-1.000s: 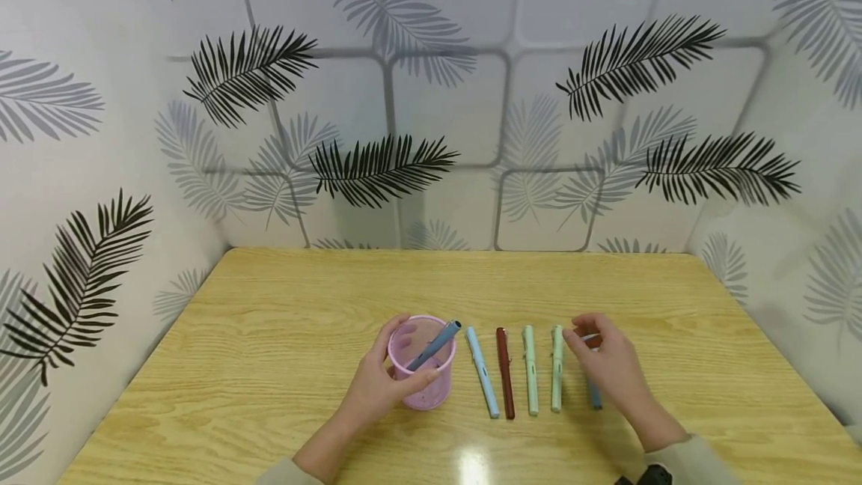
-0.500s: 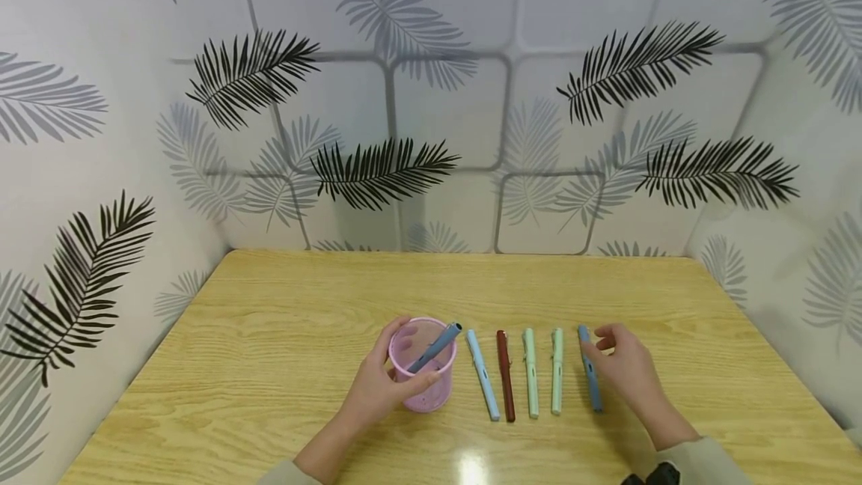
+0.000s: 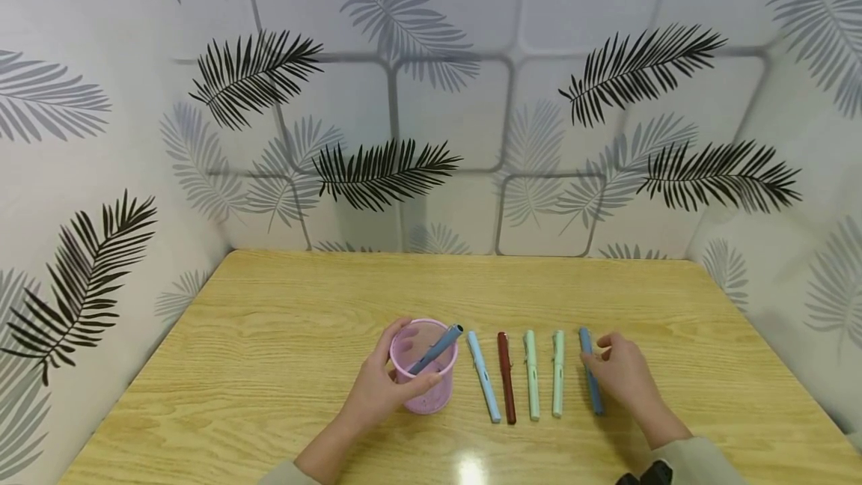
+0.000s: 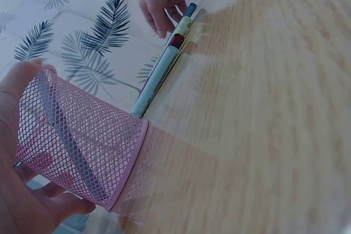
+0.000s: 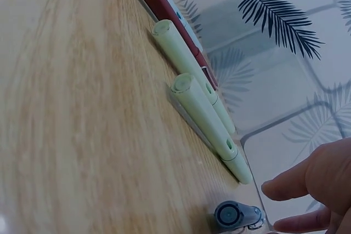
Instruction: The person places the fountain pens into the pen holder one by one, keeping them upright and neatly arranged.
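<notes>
My left hand (image 3: 381,388) grips a pink mesh pen cup (image 3: 429,395), fingers round its far side and thumb across its front. One blue-grey pen (image 3: 436,349) leans inside with its end above the rim. To the right, my right hand (image 3: 622,371) is at a blue pen (image 3: 592,388) lying on the table. In the right wrist view, the thumb (image 5: 288,183) and a finger are spread apart by that pen's far end. Between the hands lie a light blue pen (image 3: 485,380), a dark red pen (image 3: 506,380) and two pale green pens (image 3: 532,376), side by side.
The wooden table (image 3: 303,305) meets a wall (image 3: 444,118) with a leaf pattern at its back edge. Similar patterned walls stand at both sides. A bright reflection shows on the tabletop near the front.
My right hand has shifted right from over the blue pen, baring more of it, and its fingers have moved slightly lower. The left hand and cup stay put.
</notes>
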Available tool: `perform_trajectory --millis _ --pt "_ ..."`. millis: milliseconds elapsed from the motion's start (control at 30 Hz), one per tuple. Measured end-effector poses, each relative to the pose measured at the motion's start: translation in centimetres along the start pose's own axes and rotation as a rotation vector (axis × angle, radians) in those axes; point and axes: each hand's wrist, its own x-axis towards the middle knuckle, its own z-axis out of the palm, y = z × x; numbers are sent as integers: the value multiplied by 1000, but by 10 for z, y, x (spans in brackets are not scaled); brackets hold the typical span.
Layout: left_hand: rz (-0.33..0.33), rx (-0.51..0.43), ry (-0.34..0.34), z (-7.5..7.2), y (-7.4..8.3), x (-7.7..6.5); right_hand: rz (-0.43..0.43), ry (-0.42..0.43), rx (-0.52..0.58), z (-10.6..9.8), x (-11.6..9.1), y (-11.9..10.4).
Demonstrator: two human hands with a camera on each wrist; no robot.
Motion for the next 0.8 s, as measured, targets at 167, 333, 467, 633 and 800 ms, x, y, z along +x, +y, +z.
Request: perform_trajectory --millis 167,333,467,633,800 --pt "0 23 5 0 -12 2 17 -11 -11 3 2 2" --pt "-4 32 7 0 -12 2 39 -33 -29 6 4 3" --pt "-10 34 7 0 -12 2 62 -42 -53 7 7 2" --pt "-10 18 12 0 -14 3 70 -47 -69 8 10 3" --pt "-23 15 12 -1 -14 3 53 -49 -80 8 10 3"
